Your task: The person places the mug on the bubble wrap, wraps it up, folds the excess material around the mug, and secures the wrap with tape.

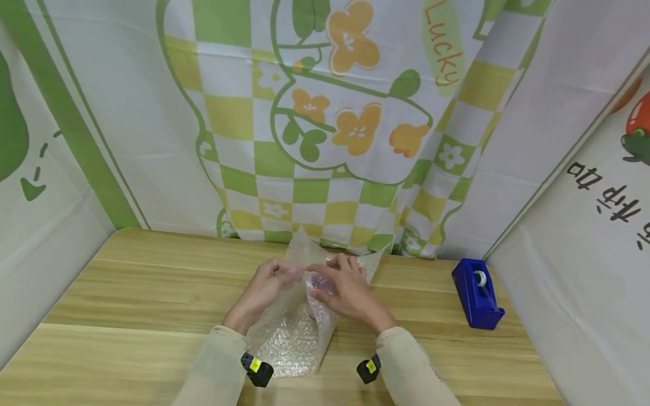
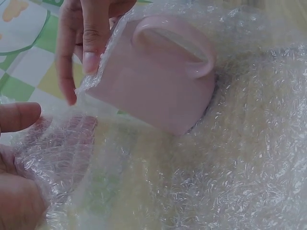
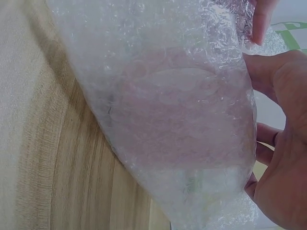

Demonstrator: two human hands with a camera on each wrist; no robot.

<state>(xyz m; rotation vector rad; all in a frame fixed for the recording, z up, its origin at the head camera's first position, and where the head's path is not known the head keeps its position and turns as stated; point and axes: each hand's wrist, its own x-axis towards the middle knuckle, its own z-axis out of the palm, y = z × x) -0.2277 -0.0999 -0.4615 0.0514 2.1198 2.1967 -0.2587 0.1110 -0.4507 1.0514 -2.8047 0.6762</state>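
Observation:
A pink mug (image 2: 153, 81) with a handle lies on its side in a sheet of bubble wrap (image 1: 291, 344); in the right wrist view the mug (image 3: 187, 120) shows blurred through the wrap (image 3: 144, 28). My right hand (image 1: 350, 291) holds the wrap at the mug's rim end, thumb and fingers bent round the edge, as the right hand (image 3: 288, 129) shows close up. On the other side my left hand (image 1: 264, 289) pinches the wrap's edge; in its own view the left hand (image 2: 19, 167) has film between thumb and fingers.
A blue tape dispenser (image 1: 478, 296) stands at the right of the wooden table (image 1: 143, 341). Behind the table hangs a patterned curtain (image 1: 313, 208), close to the far end of the wrap. Printed white sheets flank both sides.

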